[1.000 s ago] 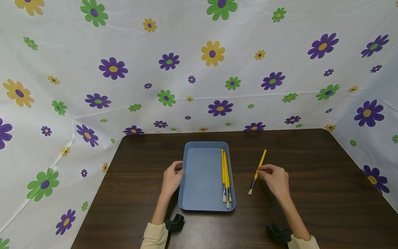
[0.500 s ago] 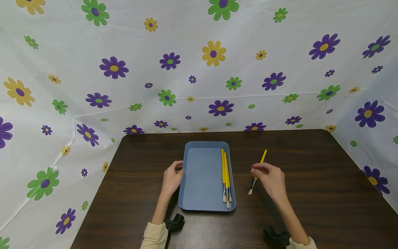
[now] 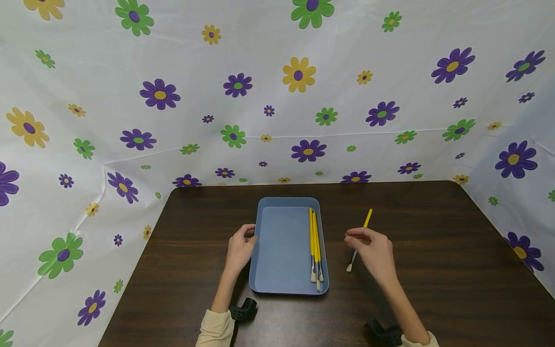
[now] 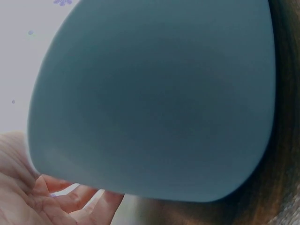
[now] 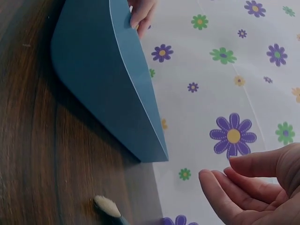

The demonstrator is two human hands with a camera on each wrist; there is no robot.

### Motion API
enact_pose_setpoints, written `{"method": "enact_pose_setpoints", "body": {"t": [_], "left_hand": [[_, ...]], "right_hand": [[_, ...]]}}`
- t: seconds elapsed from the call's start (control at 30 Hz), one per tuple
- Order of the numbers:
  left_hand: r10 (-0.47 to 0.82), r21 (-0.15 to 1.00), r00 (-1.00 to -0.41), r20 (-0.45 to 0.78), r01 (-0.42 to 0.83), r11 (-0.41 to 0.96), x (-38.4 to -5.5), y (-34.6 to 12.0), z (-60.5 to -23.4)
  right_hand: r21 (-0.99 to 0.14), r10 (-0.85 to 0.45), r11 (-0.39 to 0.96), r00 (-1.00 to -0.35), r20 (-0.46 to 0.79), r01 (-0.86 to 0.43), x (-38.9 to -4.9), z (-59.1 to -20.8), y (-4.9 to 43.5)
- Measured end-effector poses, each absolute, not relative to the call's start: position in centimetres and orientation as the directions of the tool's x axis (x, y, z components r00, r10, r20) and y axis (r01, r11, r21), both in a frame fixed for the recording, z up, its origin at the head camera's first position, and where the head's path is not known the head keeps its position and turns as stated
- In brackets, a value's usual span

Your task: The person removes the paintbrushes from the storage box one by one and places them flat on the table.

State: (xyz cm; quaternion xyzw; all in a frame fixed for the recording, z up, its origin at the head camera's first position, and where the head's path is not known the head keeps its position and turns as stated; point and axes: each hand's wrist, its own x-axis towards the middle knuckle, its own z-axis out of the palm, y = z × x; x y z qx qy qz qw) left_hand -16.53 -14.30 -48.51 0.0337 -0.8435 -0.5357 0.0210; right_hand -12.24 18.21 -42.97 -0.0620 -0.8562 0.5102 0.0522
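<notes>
A blue-grey rectangular tray point(image 3: 279, 250) sits on the table. Three yellow-handled paintbrushes point(image 3: 314, 241) lie along its right side, bristles towards me. My left hand point(image 3: 240, 248) grips the tray's left rim, with fingers and thumb at the edge; the left wrist view shows fingers point(image 4: 79, 199) beside the tray wall. Another yellow paintbrush point(image 3: 367, 218) lies slanted on the table to the right of the tray. My right hand point(image 3: 375, 250) is over its middle and hides part of the handle. In the right wrist view, the bent fingers and thumb have nothing between them.
The dark wood table point(image 3: 208, 212) is bordered by a white cloth point(image 3: 260, 58) printed with flowers at the back and sides. Black wrist mounts point(image 3: 244, 311) are on both forearms, low over the table's near part.
My right hand has moved left across the loose paintbrush, towards the tray. That brush stays in its place. The left hand and the tray have not moved.
</notes>
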Motion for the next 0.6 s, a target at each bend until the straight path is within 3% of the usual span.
{"method": "enact_pose_setpoints", "body": {"t": [0.6], "left_hand": [[-0.082,0.907,-0.997,-0.004,-0.038,0.419,-16.6,-14.4,-48.5]], "right_hand": [[-0.888,0.111,0.460,-0.992,0.065,-0.006,-11.4,-43.7,15.1]]}}
